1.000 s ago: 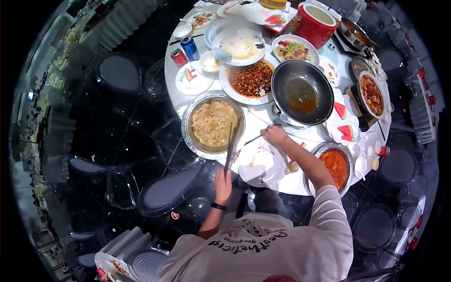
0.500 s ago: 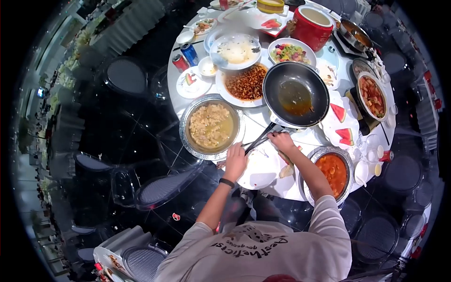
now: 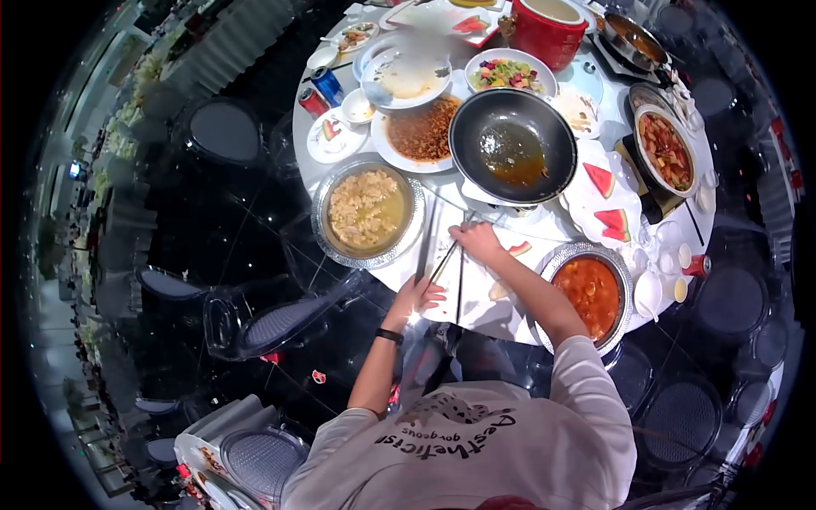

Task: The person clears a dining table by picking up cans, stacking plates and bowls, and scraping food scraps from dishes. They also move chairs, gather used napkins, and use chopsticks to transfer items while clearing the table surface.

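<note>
I stand at the near edge of a round white table (image 3: 544, 228) crowded with dishes. My right hand (image 3: 476, 240) is closed on a pair of dark chopsticks (image 3: 442, 262), whose tips slant down and left. My left hand (image 3: 416, 297), with a black band on the wrist, grips the near-left rim of a white plate (image 3: 480, 297) at the table's edge. A silver basin (image 3: 319, 223) of pale yellow food stands just left of both hands. Another long dark pair of chopsticks (image 3: 427, 234) lies by that basin's right rim.
A black wok (image 3: 459, 127) with brown liquid sits behind my right hand. A silver basin (image 3: 552, 263) of red stew is at my right, with watermelon slices (image 3: 599, 178) beyond it. Two cans (image 3: 327, 83), plates and a red pot (image 3: 548, 30) lie farther back. Clear chairs (image 3: 280, 319) ring the table.
My left hand came up from below the table's edge to the white plate's rim. My right hand drew the chopsticks slightly nearer and left. The view shifted towards the table.
</note>
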